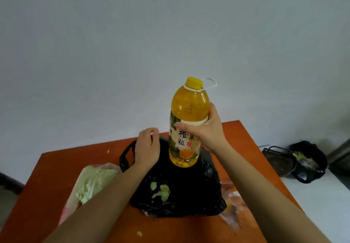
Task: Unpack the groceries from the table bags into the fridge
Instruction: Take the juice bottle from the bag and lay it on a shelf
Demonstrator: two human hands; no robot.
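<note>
Orange juice bottle [186, 125] with yellow cap [193, 83], black bag [181, 191] flecked pale green, on reddish-orange surface [56, 168].

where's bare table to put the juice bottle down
Bare table shows at the far left corner, beyond the cabbage bag, and along the near edge below the black bag. The middle is crowded; the clear bag fills the right.

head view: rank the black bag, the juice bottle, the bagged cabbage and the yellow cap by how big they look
1. black bag, widest spread on the table
2. juice bottle, in the right hand's grip
3. bagged cabbage, close to the bottle in apparent size and nearer the camera, so unsure
4. yellow cap, clearly smallest
</note>
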